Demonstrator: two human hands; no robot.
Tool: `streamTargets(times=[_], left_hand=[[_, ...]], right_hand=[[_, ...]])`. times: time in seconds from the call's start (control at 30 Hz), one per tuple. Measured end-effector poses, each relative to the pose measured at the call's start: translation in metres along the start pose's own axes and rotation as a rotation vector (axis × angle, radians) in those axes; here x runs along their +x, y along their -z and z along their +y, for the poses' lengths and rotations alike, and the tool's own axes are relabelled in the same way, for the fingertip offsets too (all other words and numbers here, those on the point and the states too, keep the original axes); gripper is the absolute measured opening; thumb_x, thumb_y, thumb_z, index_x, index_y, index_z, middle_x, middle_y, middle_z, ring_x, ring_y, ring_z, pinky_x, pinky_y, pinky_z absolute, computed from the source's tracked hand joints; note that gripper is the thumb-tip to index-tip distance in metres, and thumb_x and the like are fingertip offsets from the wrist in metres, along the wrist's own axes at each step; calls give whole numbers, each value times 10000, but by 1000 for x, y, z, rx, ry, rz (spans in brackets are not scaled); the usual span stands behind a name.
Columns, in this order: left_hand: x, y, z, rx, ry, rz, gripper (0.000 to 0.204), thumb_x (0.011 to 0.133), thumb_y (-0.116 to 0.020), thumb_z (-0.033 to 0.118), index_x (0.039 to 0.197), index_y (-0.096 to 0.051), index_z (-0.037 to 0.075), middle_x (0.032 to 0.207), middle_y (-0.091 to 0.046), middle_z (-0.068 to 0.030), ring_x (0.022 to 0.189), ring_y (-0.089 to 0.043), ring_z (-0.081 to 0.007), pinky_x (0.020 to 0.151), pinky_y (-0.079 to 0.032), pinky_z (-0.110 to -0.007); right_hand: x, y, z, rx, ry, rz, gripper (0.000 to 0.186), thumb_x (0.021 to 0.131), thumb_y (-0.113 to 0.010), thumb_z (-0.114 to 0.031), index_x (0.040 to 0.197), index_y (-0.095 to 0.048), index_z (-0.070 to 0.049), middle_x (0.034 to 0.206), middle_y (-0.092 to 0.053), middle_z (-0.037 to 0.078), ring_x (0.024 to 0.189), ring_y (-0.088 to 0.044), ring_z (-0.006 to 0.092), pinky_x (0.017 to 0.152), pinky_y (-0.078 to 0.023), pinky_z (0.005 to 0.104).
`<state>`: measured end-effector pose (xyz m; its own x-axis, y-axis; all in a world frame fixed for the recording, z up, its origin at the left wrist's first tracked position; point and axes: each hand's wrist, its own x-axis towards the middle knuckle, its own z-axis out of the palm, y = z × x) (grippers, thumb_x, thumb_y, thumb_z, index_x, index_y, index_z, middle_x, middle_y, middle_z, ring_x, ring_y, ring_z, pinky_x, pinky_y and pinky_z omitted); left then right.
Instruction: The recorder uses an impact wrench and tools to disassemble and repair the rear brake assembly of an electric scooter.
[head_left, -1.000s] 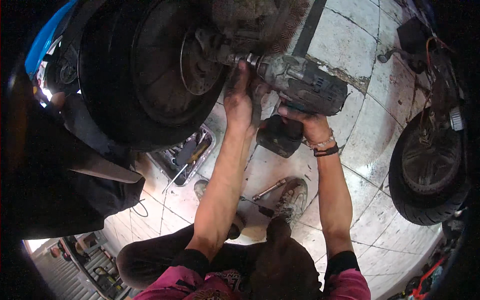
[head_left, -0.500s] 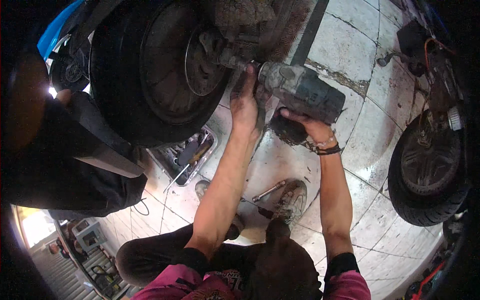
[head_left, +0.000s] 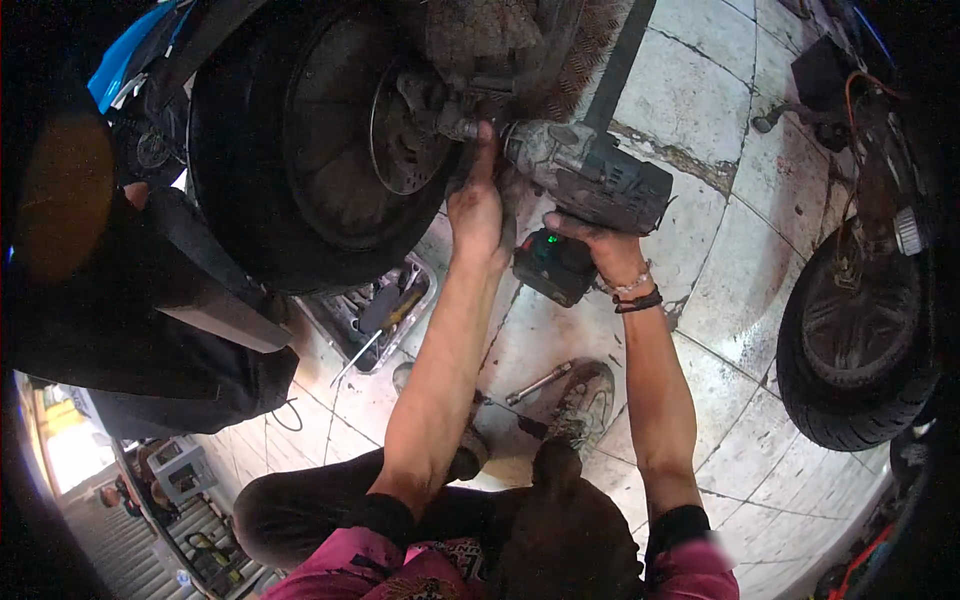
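Note:
My right hand [head_left: 610, 250] is closed on the grip of a grey cordless impact wrench [head_left: 590, 175]; a small green light glows on its black battery [head_left: 550, 280]. My left hand [head_left: 475, 215] is closed around the socket [head_left: 470, 130] at the wrench's nose, thumb on top, its other fingers mostly hidden. The socket meets the axle beside a brake disc [head_left: 390, 160] on a large black wheel [head_left: 240, 180]. Under the wheel lies a metal tray [head_left: 350, 295] of tools.
A second wheel [head_left: 850, 330] with fork and cables stands at right. A metal bar [head_left: 540, 383] lies by my shoe [head_left: 585, 395] on tiled floor [head_left: 730, 280]. Dark bodywork [head_left: 220, 370] fills the left; a rack [head_left: 160, 530] is lower left.
Both my hands and the wrench have shifted slightly left since half a second ago. A green light now shows on the battery. My grips look unchanged.

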<state>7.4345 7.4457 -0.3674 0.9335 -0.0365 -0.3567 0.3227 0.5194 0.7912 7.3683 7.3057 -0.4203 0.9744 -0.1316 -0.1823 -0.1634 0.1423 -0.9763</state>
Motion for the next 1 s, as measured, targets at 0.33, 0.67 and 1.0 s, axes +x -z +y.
streamTargets(times=[0.33, 0.67, 1.0], left_hand=[[-2, 7, 1, 72, 32, 87, 508, 978, -605, 426, 1295, -573, 31, 1188, -619, -52, 1007, -590, -170, 901, -470, -331], [-27, 14, -23, 8, 148, 34, 396, 1011, -554, 374, 1185, -610, 23, 1099, -664, -101, 990, -639, -205, 869, -526, -368], [19, 68, -46, -356, 153, 175, 428, 1045, -411, 393, 1160, -606, 31, 1041, -679, -119, 912, -664, -233, 825, -543, -358]], right_hand=[[-5, 1, -18, 35, -64, -67, 392, 734, -866, -161, 1069, -696, -50, 990, -691, 40, 853, -626, 156, 774, -507, 317], [-80, 3, 15, -797, 551, 129, 310, 801, -789, -122, 1095, -701, -83, 1009, -719, 89, 896, -662, 293, 792, -503, 406], [-173, 5, 19, -174, -266, 154, 559, 1016, -472, -443, 1397, -479, -35, 1326, -585, 176, 1159, -603, 284, 1013, -485, 404]])
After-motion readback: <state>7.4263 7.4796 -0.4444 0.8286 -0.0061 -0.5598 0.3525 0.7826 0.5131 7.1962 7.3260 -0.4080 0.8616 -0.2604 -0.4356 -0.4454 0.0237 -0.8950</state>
